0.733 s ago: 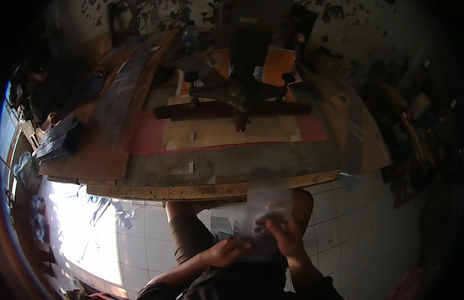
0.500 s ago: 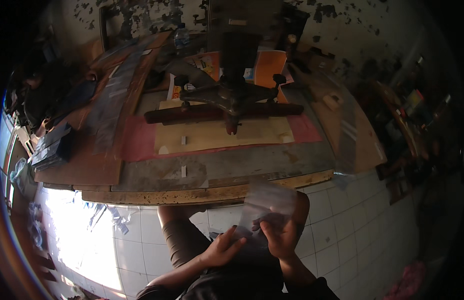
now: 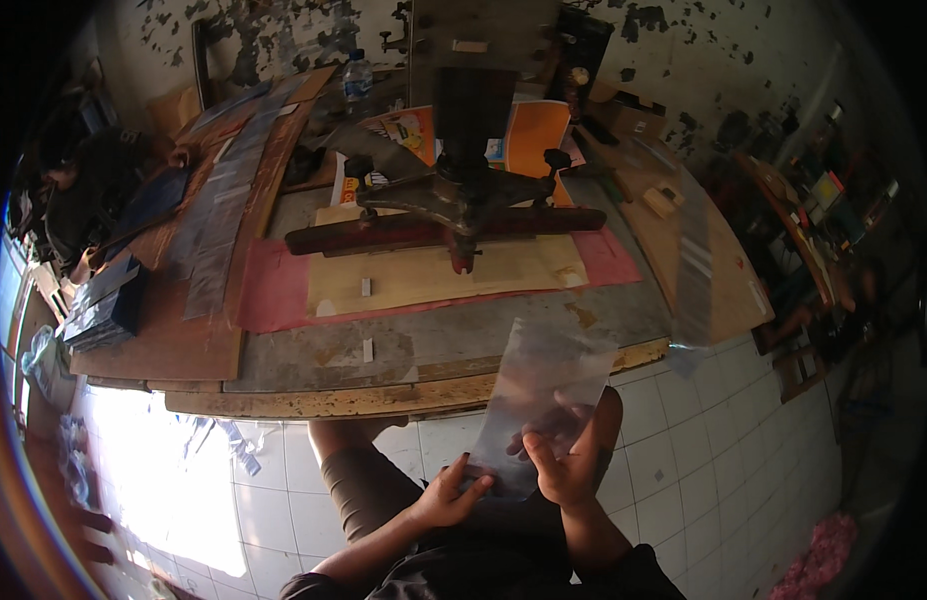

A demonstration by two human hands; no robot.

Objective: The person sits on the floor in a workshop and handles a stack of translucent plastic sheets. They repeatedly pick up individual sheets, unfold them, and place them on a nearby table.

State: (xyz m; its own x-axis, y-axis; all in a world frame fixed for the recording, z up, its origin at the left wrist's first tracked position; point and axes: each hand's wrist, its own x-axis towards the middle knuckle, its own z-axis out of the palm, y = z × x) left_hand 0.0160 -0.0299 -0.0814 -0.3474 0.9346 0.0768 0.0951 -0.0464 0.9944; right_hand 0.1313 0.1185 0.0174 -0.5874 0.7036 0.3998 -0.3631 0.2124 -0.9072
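Observation:
A clear plastic sheet point(image 3: 555, 368) slants up over my lap, its upper end overlapping the table's front edge. My left hand point(image 3: 449, 496) pinches it near its lower left corner. My right hand point(image 3: 565, 462) grips the right side, thumb in front, with the other fingers showing through the plastic from behind. Beyond the sheet, a dark metal press point(image 3: 461, 205) with a spreading foot and a long bar stands over a pale yellow board point(image 3: 433, 275). Under that board lies a pink sheet point(image 3: 273, 285).
Long strips of clear plastic point(image 3: 223, 210) lie on the brown board at left, near a dark blue stack point(image 3: 105, 305). Another person point(image 3: 83, 190) sits at far left. A water bottle point(image 3: 357, 76) stands at the back. Plastic scraps point(image 3: 245, 450) litter the tiled floor.
The plastic sheet has tilted up and reaches farther over the table edge, showing more of its length. Both hands keep hold of it in nearly the same place.

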